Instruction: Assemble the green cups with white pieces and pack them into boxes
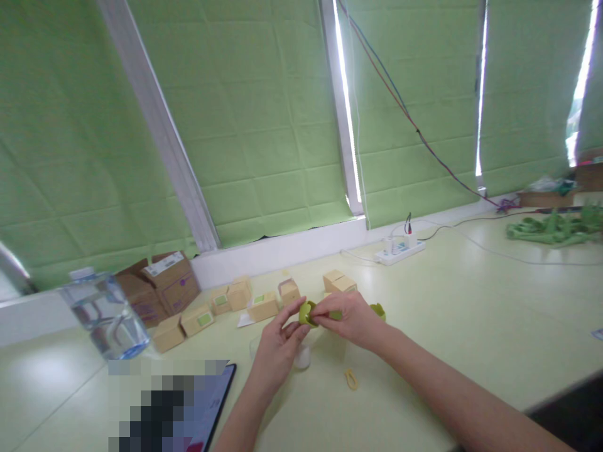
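Between the thumb and fingers of my left hand (277, 345) is a small green cup-shaped piece (308, 312), its opening turned toward my right hand. The fingertips of my right hand (346, 314) are pinched together at that opening; what they grip is too small to make out. Partly hidden behind my right wrist lies another green piece (379, 310). Below my hands, a small yellow loop-shaped piece (351, 379) rests on the table. A small white round object (302, 358) sits just beside my left hand, near a clear plastic item (255, 346) that my hand partly covers.
Several small cardboard boxes (264, 306) stand behind my hands, with a larger brown carton (176, 282) and a water bottle (108, 314) at left. A tablet (219, 402), partly pixelated, lies front left. Farther back are a power strip (400, 251) and a green pile (556, 227).
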A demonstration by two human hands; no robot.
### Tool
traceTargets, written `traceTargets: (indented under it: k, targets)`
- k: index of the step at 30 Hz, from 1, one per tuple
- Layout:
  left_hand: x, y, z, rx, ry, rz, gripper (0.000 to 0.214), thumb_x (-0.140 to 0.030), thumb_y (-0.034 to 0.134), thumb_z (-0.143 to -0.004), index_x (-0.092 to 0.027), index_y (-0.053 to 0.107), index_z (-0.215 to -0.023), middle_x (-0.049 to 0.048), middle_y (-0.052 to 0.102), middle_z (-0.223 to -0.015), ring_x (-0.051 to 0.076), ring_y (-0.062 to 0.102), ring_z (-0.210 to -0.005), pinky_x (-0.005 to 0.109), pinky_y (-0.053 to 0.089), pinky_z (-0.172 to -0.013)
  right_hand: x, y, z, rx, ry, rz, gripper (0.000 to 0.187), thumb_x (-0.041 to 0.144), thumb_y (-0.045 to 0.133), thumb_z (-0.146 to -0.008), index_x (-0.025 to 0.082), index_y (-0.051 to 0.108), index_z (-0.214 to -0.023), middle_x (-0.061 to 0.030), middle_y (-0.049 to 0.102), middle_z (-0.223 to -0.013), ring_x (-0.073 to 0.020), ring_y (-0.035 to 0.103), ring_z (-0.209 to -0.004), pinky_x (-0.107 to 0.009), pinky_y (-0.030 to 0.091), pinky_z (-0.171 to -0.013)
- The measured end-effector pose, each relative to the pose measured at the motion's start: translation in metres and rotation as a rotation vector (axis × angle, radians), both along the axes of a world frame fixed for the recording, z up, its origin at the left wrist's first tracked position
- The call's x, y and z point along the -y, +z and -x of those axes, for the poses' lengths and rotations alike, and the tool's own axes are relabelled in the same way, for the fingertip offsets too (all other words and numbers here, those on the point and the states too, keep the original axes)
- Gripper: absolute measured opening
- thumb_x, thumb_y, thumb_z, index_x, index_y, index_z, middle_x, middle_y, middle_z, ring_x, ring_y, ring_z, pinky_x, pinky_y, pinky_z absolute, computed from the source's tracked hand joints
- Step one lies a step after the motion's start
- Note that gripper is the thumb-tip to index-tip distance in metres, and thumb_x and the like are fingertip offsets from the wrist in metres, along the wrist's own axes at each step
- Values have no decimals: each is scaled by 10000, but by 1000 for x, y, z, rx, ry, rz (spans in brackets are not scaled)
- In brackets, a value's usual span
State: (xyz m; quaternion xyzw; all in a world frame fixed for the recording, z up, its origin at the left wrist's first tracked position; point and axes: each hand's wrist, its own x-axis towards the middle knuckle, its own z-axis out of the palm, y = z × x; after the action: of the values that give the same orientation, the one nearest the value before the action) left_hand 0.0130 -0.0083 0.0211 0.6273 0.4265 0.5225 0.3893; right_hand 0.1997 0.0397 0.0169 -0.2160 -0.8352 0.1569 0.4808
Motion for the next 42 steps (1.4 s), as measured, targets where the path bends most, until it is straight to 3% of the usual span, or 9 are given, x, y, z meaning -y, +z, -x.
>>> traceTargets:
  k: [5,15,21,27,37,42]
  targets:
    - [0,2,1,34,69,19,604,-329,778,-696,-195,591,-1255,109,631,-1274,202,682,-934,278,519,-763,-2,-2,-4,-25,-38,32,205,157,642,-848,230,744,-1010,-21,766,-972,-174,699,-875,-285,523,-831]
    - [0,0,0,17,5,28,573,-302,775,-716,-178,598,-1246,119,641,-1247,174,676,-847,251,491,-695,0,2,-2,-77,4,61,112,184,658,-874,235,747,-921,10,760,-907,-146,685,-843,-255,507,-803]
    - [0,-1,1,-6,-2,11,577,-303,774,-721,-174,599,-1255,111,643,-1223,146,654,-794,246,489,-686,1,2,-1,-4,35,-7,76,171,684,-843,222,736,-867,5,742,-873,-147,669,-810,-249,498,-753]
    - [0,0,0,-9,11,21,576,-306,774,-713,-168,611,-1248,115,646,-1228,116,624,-725,221,470,-625,-1,-1,-1,26,-45,-85,80,155,686,-824,216,728,-855,-9,730,-840,-158,653,-801,-266,488,-765]
    - [-1,-1,1,17,-9,37,600,-300,788,-705,-162,599,-1257,137,629,-1295,201,690,-911,329,524,-845,1,0,-1,52,-145,-146,72,135,705,-785,204,708,-806,-5,713,-769,-154,627,-760,-255,459,-715]
    - [-4,-4,4,51,-30,54,623,-294,804,-690,-125,587,-1249,163,672,-1226,256,671,-1051,396,503,-951,0,-1,1,50,-141,-130,65,142,710,-784,205,720,-774,4,717,-738,-144,628,-722,-245,453,-688]
